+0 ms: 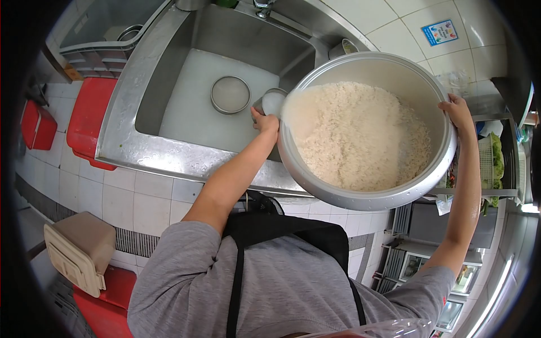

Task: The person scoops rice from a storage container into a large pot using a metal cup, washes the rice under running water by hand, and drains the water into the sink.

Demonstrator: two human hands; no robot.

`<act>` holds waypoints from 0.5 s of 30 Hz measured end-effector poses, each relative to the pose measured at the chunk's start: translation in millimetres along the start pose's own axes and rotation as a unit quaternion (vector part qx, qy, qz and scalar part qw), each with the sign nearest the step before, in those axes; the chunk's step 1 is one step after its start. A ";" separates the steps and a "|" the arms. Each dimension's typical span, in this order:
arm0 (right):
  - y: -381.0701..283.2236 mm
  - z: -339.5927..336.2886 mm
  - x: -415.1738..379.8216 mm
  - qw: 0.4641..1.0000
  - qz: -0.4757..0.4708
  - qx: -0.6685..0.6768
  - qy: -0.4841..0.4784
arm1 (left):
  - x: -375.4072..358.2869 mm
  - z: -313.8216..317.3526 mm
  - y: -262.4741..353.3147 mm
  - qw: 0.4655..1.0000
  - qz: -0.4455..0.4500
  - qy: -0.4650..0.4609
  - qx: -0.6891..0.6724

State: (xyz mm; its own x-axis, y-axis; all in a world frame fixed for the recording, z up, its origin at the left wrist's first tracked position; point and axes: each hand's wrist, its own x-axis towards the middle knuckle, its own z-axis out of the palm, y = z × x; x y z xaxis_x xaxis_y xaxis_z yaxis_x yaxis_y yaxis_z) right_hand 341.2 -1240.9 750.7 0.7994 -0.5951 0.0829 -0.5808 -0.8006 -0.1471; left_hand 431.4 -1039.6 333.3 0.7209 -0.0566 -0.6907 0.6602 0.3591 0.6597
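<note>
A large silver rice pot (439, 152) is tilted to the left over the sink's right side, with wet white rice (360, 135) and cloudy water reaching its left lip. My right hand (457, 114) grips the far right rim, thumb over the edge. At the left lip, my left hand (266, 123) is closed around a small metal cup (260, 105) holding whitish liquid, and its palm side is against the pot. Part of the cup is hidden behind the pot. In the sink (149, 107), a round metal bowl or strainer (230, 94) sits in cloudy water.
A faucet (264, 7) stands at the sink's back edge. A grey plastic crate (96, 56) and a red bin (90, 118) are on the left. A beige lidded bin (79, 248) stands behind on the floor. Leafy greens (497, 160) lie on a rack at right.
</note>
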 end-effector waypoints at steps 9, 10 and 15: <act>-11.2 1.1 -6.3 1.000 0.000 0.005 0.004 | -11.3 -4.8 10.2 0.999 -0.033 0.007 -0.005; -11.9 1.7 -7.1 1.000 0.000 0.005 0.004 | -12.1 -5.1 10.5 1.000 -0.030 0.007 -0.003; -6.1 0.5 2.0 1.000 -0.019 -0.006 0.008 | -1.6 -0.5 -2.6 0.999 0.032 0.009 -0.020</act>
State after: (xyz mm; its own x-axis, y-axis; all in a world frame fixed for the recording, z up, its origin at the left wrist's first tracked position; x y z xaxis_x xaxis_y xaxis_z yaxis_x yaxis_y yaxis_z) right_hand 346.4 -1237.2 751.3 0.8187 -0.5648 0.1037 -0.5517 -0.8237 -0.1311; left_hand 428.3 -1040.0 332.5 0.7576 -0.0161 -0.6525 0.6034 0.3986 0.6907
